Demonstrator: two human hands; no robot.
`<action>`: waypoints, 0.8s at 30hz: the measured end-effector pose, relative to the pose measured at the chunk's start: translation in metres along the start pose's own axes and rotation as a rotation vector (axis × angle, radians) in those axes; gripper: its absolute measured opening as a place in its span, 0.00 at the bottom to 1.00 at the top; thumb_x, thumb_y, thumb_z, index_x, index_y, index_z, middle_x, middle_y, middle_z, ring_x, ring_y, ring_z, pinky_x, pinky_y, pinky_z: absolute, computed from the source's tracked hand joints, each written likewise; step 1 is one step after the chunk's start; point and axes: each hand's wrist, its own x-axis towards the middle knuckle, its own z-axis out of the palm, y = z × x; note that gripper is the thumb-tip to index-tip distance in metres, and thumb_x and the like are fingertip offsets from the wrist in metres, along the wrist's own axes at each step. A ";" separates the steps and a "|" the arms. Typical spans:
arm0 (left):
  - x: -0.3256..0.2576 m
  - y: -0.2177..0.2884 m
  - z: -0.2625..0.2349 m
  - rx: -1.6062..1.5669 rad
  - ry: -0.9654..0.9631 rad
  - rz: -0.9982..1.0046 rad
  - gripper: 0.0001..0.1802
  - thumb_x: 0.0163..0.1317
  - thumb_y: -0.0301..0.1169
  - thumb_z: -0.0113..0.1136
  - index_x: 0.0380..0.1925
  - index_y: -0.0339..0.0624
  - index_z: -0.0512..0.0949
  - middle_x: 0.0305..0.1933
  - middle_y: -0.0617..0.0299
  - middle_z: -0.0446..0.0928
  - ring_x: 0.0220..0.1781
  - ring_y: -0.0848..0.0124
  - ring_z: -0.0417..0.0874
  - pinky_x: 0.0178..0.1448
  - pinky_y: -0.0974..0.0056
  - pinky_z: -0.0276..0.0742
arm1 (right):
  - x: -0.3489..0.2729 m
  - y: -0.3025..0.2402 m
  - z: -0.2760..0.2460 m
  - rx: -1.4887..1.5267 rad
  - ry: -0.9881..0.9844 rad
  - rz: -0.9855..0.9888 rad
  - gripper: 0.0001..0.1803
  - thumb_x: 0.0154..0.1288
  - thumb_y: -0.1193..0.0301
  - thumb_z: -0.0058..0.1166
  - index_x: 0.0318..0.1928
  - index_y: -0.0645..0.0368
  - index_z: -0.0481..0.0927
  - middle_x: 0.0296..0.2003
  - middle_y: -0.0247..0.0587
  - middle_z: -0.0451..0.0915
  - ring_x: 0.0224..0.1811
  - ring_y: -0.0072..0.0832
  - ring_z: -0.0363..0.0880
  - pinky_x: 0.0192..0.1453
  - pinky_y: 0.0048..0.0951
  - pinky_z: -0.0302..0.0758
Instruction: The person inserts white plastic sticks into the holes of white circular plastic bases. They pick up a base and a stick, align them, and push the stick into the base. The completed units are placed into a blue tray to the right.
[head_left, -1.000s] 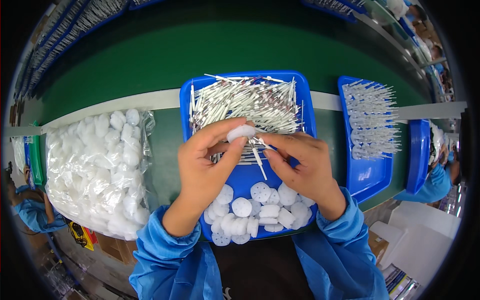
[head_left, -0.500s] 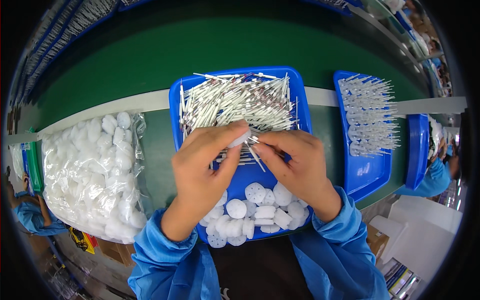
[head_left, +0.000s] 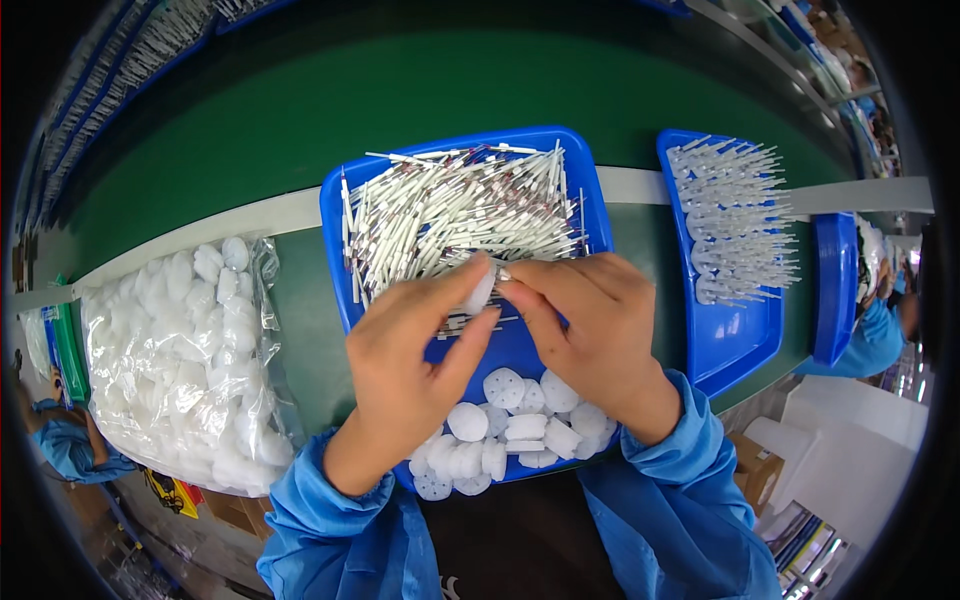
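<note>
Holding white disc (head_left: 481, 292) in left hand (head_left: 400, 340), with right hand (head_left: 605, 320) at disc's edge. Held above blue tray (head_left: 512, 352) heaped with sticks (head_left: 450, 212) far side, loose discs (head_left: 526, 428) near side. Flanked by clear bag (head_left: 180, 370), second tray (head_left: 735, 345).

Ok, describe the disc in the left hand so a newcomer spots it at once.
Start at the big blue tray of white sticks, mid-view. Above it, the left hand holds the white disc. Unlike the loose discs heaped at the tray's near end, this one is held in the air.
</note>
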 end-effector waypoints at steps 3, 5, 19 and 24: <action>0.001 -0.007 0.004 -0.258 0.019 -0.123 0.22 0.62 0.26 0.79 0.57 0.40 0.88 0.55 0.54 0.90 0.48 0.62 0.89 0.46 0.63 0.84 | -0.001 0.000 -0.001 0.151 -0.046 0.107 0.10 0.62 0.75 0.75 0.43 0.57 0.91 0.31 0.36 0.89 0.31 0.37 0.89 0.38 0.37 0.82; 0.004 -0.011 0.000 -0.231 -0.028 -0.078 0.24 0.59 0.27 0.81 0.57 0.41 0.88 0.56 0.55 0.88 0.50 0.61 0.87 0.46 0.62 0.83 | 0.003 0.005 0.000 0.288 -0.033 0.090 0.13 0.62 0.77 0.74 0.48 0.58 0.90 0.36 0.38 0.90 0.37 0.35 0.90 0.43 0.36 0.83; 0.004 -0.007 0.004 0.139 0.104 0.390 0.29 0.45 0.23 0.82 0.53 0.42 0.91 0.55 0.59 0.88 0.51 0.57 0.87 0.53 0.58 0.84 | -0.007 0.002 0.002 0.960 -0.171 0.397 0.19 0.68 0.81 0.72 0.57 0.60 0.83 0.43 0.32 0.86 0.45 0.18 0.85 0.53 0.26 0.81; 0.007 -0.004 0.002 0.109 0.122 0.374 0.29 0.46 0.23 0.82 0.54 0.39 0.90 0.55 0.57 0.90 0.51 0.57 0.87 0.54 0.58 0.85 | -0.011 0.008 0.002 0.924 -0.196 0.372 0.18 0.68 0.81 0.71 0.56 0.61 0.82 0.44 0.32 0.86 0.46 0.18 0.86 0.53 0.25 0.82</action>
